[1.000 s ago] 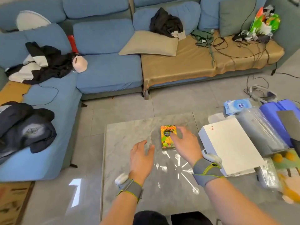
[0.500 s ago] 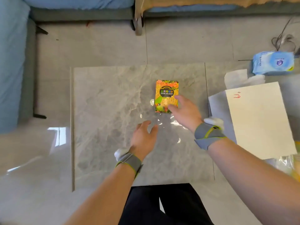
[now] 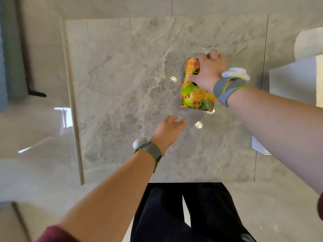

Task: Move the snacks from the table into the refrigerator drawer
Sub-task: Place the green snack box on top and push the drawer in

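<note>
No writing can be read. The snack packet, toward two o'clock on the tabletop, bears a small red brand badge at its twelve o'clock edge, its letters too blurred to make out. The right hand covers the middle of the print.

Bright daylight — small glare spots on the glossy table, motion-blurred edges.
</note>
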`<state>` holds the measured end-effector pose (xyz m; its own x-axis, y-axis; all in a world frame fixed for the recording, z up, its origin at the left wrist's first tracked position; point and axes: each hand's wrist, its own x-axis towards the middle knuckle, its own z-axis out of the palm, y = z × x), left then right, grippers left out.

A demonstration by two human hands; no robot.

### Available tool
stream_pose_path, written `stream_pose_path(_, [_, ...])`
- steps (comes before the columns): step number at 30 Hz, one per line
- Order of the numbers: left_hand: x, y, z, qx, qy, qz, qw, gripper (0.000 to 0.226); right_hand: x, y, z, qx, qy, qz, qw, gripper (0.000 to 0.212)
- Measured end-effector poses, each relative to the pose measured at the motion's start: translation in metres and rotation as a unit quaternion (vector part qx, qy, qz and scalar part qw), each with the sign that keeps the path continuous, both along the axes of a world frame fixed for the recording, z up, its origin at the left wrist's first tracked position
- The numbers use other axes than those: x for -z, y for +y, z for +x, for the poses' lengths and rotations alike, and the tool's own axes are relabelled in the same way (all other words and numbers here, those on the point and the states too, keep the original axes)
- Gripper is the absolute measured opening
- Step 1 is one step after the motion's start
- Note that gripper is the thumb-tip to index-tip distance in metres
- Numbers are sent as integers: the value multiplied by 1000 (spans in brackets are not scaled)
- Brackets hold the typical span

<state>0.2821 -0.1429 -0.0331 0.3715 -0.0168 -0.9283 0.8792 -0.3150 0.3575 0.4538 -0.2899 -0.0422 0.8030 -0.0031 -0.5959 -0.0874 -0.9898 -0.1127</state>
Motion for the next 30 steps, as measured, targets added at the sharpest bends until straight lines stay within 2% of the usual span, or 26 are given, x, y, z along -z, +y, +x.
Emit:
stream_pose_path(1, [3, -2, -5, -34, 20, -16, 999, 65, 4, 1, -13, 16, 15, -2, 1000, 71])
stream_pose_path(4, [7, 1, -24, -129, 76, -55, 987, 25, 13, 5, -54, 86, 86, 9, 992, 83])
stream_pose_path(8, [17, 28, -61, -189, 78, -24, 979, 37, 20, 11, -115, 209, 188, 101, 954, 97])
stream_pose_path(11, [16, 52, -88, -207, 63, 4, 976, 29, 20, 18, -153, 289, 226, 174, 914, 92])
stream_pose_path(15, [-2, 70, -120, -249, 51, 14, 967, 24, 3, 29, -192, 346, 259, 213, 877, 93])
stream_pose_path(17, [-19, 75, -134, -280, 48, 16, 959, 32, -15, 33, -206, 355, 273, 212, 868, 84])
stream_pose_path(20, [-62, 88, -148, -303, 16, 29, 952, 41, -56, 37, -221, 381, 285, 229, 849, 95])
stream_pose_path(21, [-74, 91, -151, -307, 3, 30, 951, 40, -69, 38, -224, 402, 288, 242, 835, 96])
stream_pose_path(24, [-110, 100, -151, -319, -20, 21, 947, 37, -121, 36, -224, 442, 300, 276, 799, 77])
stream_pose_path(30, [-195, 111, -130, -390, -59, 6, 919, 22, -210, 35, -208, 425, 314, 348, 774, 71])
